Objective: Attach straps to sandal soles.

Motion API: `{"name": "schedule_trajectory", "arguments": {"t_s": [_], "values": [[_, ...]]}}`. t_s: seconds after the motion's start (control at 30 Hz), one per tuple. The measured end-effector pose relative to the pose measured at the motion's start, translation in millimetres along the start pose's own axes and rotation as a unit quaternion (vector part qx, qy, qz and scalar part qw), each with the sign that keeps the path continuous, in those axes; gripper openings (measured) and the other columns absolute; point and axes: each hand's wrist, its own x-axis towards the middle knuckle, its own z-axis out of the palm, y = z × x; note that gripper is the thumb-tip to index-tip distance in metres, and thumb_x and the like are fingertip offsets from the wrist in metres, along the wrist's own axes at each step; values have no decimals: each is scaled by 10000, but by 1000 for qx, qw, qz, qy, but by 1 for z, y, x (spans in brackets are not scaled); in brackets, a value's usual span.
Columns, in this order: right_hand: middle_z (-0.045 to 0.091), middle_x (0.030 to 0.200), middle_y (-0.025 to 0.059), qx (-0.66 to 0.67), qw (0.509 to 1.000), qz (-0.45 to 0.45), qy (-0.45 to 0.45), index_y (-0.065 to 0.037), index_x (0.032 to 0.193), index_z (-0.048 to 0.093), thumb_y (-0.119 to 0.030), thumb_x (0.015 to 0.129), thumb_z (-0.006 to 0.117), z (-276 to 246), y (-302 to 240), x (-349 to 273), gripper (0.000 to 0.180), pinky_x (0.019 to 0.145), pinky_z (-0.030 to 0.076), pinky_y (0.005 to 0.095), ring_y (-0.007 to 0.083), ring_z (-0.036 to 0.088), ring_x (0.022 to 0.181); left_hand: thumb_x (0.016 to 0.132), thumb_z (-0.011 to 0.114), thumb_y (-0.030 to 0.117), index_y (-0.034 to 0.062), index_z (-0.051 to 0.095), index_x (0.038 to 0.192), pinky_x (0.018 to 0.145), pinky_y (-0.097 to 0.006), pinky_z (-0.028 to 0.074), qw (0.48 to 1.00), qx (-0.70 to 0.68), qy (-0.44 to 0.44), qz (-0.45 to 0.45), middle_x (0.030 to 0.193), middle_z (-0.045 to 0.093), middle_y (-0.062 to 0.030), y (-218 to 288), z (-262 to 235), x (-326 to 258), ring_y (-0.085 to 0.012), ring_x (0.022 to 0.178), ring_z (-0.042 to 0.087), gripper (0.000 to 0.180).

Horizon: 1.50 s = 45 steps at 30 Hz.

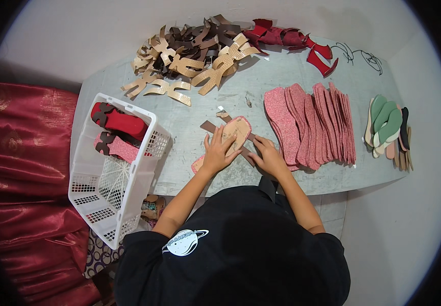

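Observation:
A pink-edged shoe insole (pixel 236 131) lies bottom-up on the grey table (pixel 200 112), with a brown strap piece (pixel 211 126) crossing under it. My left hand (pixel 218 152) presses flat on the insole's near half. My right hand (pixel 268 155) rests on the strap end beside the insole, fingers bent down on it. A row of overlapped pink insoles (pixel 309 122) lies just right of my right hand.
A white plastic basket (pixel 116 171) at the table's left edge holds red and pink finished soles (pixel 120 121). Gold and brown cut straps (pixel 190 56) are piled at the back, red straps (pixel 294 41) beside them. Green and beige insoles (pixel 388 130) lie far right. Red cloth (pixel 24 168) covers the left.

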Motion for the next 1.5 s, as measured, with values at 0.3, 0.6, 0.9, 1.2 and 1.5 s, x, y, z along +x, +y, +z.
{"name": "schedule_trajectory", "arguments": {"t_s": [0.3,0.6,0.9,1.2,1.5], "values": [[374,1316,231,-114,992,-45,36,120,1220,408,-157,736,667,27,8,-11,614,982,358,393,368,373,1186,736,670,437,171,550,1196,998,-568,167,1000,9,1,9,1364,329,-242,-3,4,-1,-405,1259,326,544],[377,1318,220,-116,992,-41,29,105,1224,411,-177,733,671,27,11,-10,623,983,356,389,364,374,1186,728,677,441,153,542,1216,996,-570,177,1000,-13,-4,12,1360,335,-241,-4,1,2,-417,1258,319,583],[381,1316,210,-109,993,-27,22,92,1229,415,-186,740,667,25,9,-10,616,986,356,389,358,369,1194,706,695,443,142,528,1229,975,-571,213,1000,-9,12,13,1339,361,-229,-1,-1,5,-420,1228,353,626],[373,1325,212,-114,993,-33,21,91,1228,417,-185,748,661,23,7,-11,605,981,362,388,363,374,1198,721,664,467,168,550,1213,983,-585,193,1000,11,9,-5,1343,361,-214,1,4,4,-393,1257,324,587],[517,1200,168,54,995,-24,75,-14,1136,547,24,746,544,3,12,0,392,948,394,364,326,490,1116,825,566,304,130,564,1183,1019,-593,108,998,64,7,21,1383,384,-78,-1,6,7,-315,1297,306,398]]}}
